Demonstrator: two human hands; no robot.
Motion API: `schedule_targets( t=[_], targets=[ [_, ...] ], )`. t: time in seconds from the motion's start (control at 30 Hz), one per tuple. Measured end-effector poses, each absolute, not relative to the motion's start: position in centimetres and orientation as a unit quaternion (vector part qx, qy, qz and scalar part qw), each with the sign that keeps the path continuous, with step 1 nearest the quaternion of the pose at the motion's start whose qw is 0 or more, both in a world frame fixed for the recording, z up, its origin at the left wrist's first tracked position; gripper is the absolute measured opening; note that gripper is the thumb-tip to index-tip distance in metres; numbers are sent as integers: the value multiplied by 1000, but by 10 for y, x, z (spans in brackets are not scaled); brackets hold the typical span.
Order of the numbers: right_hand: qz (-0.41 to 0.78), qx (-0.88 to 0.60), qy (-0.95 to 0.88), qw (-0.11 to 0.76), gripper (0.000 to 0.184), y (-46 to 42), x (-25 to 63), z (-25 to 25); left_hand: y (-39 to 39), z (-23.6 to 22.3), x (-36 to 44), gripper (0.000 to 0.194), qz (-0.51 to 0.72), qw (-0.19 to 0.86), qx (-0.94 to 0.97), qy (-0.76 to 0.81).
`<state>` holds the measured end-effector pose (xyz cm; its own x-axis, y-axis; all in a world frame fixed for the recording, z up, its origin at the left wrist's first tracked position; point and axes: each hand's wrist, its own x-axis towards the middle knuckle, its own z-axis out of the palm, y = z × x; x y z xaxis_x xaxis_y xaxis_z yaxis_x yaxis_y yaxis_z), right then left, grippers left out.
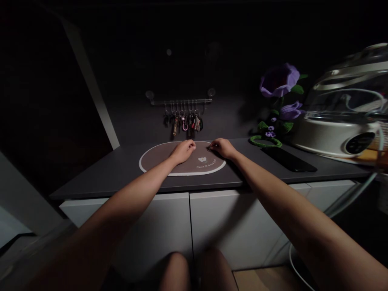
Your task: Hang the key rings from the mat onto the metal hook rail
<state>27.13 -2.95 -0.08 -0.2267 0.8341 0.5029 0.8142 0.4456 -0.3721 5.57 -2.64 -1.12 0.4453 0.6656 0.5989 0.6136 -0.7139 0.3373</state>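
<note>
My left hand (183, 150) rests on an oval brown mat with a white rim (154, 161) lying on the dark countertop (121, 173). Its fingers are curled together in a pinch near the mat's far edge. My right hand (222, 148) lies at the mat's right end, fingers also curled and pinched; something small and dark may sit at the fingertips, too small to name. The two hands are a short gap apart. Behind them, several keys and key fobs (183, 122) hang from a clear rail (180, 101) on the wall.
A black phone (287, 159) lies on the countertop to the right, beside a green ring (266, 141) and purple artificial flowers (280, 83). A large white appliance with a clear lid (342, 113) fills the right end. White cabinet doors (169, 230) stand below; my knees show at the bottom.
</note>
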Motion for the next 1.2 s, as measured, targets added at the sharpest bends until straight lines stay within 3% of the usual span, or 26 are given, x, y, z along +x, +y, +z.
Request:
schedule_targets(
  t=[0.2, 0.5, 0.93, 1.2],
  targets=[
    [29, -511, -790, 336, 7, -35, 267, 2, -29, -9, 56, 14, 359, 31, 852, 380],
    [126, -460, -773, 419, 20, -43, 255, 4, -29, -10, 60, 16, 387, 66, 848, 357],
    [334, -366, -728, 473, 36, -53, 239, 10, -36, -3, 65, 20, 395, 82, 858, 318],
    [385, -354, -703, 482, 36, -52, 238, 5, -33, -5, 67, 19, 459, 171, 816, 306]
  ],
)
